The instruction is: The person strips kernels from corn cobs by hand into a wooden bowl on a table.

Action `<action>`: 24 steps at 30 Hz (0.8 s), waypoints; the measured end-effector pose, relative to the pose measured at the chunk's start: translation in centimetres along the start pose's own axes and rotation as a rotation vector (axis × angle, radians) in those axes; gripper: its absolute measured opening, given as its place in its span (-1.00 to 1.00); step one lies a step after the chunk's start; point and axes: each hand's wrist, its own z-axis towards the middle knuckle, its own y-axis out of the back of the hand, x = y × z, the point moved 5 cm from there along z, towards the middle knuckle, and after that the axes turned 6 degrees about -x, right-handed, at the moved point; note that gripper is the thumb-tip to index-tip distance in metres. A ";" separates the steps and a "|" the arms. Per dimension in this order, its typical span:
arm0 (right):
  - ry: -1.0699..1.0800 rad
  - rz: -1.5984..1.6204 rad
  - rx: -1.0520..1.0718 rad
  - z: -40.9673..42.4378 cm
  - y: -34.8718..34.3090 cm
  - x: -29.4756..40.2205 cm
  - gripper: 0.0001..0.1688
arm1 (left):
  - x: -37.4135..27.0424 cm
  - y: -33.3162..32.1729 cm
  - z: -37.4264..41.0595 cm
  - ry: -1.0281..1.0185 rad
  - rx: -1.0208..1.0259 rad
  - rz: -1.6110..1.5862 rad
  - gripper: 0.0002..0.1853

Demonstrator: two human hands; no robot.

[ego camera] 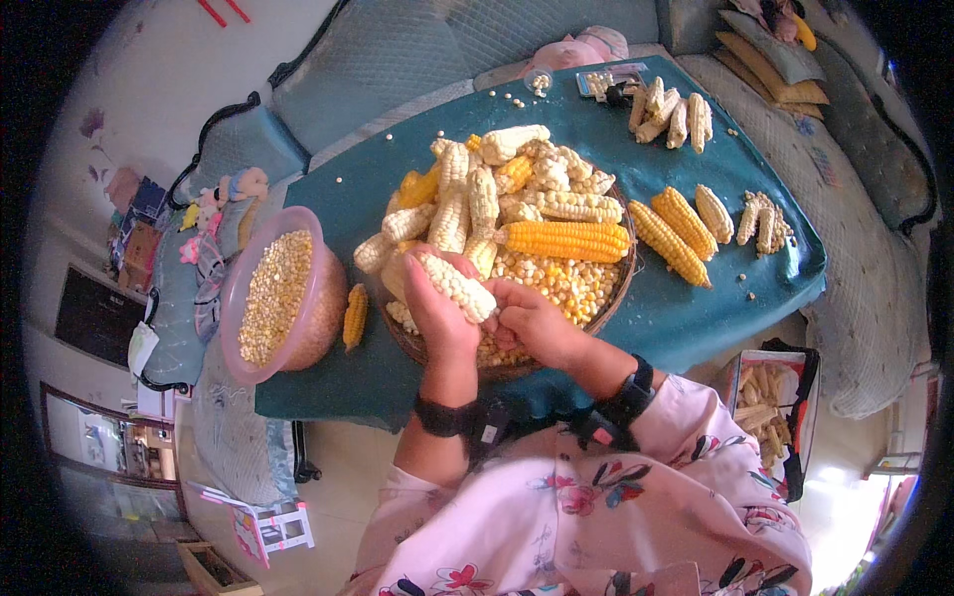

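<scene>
A white corn cob (456,288) full of kernels lies in my left hand (443,316), fingers curled round its far side. My right hand (533,324), fingers bent, touches the cob's near right end; whether it pinches anything is hidden. Both hands are above a round woven basket (630,279) heaped with white and yellow cobs. Loose yellow and white kernels (577,287) fill its near right part. One large yellow cob (566,241) lies across the heap, just beyond my right hand.
A pink plastic bowl of kernels (232,328) stands at the left, with a small yellow cob (356,316) beside it. On the green-covered table (715,313), cobs and stripped cobs (674,119) lie to the right. A box of stripped cobs (809,417) is on the floor at the right.
</scene>
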 end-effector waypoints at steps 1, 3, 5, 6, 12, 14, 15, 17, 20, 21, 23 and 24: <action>-0.003 0.095 0.022 0.0 0.0 0.1 -0.55 | 0.1 0.1 0.3 0.030 -0.021 -0.027 -0.64; -0.045 0.198 -0.010 -0.2 0.0 0.3 -0.66 | 0.6 0.4 0.7 0.092 -0.064 -0.082 -0.64; -0.037 0.215 -0.052 -0.4 -0.1 0.7 -0.65 | 0.9 0.4 0.6 0.106 -0.081 -0.118 -0.65; -0.040 0.172 -0.052 -0.4 0.0 0.5 -0.62 | 0.9 0.4 0.4 0.113 -0.092 -0.134 -0.65; -0.036 0.135 -0.073 -0.5 0.0 0.3 -0.61 | 1.1 0.3 -0.9 -0.045 -0.049 0.042 -0.62; -0.015 0.088 -0.072 -0.5 0.1 0.3 -0.63 | 1.0 0.4 -0.9 -0.066 -0.058 0.091 -0.62; -0.012 0.078 -0.070 -0.6 0.0 0.4 -0.64 | 0.9 0.6 -1.0 -0.077 -0.064 0.117 -0.61; -0.007 0.059 -0.065 -0.7 -0.3 0.7 -0.65 | 0.7 0.6 -1.1 -0.086 -0.094 0.072 -0.64; -0.006 0.014 -0.026 -0.6 -0.1 0.3 -0.62 | 0.6 0.7 -1.1 -0.086 -0.103 0.014 -0.65; -0.007 0.013 -0.022 -0.7 -0.1 0.3 -0.60 | 0.7 0.8 -1.1 -0.083 -0.100 -0.004 -0.66; -0.010 0.010 -0.014 -0.8 -0.4 0.5 -0.55 | 0.9 1.2 -0.9 -0.061 -0.086 -0.017 -0.65; -0.005 0.006 -0.002 -0.8 -0.5 0.7 -0.53 | 0.9 1.2 -0.8 -0.050 -0.078 -0.023 -0.65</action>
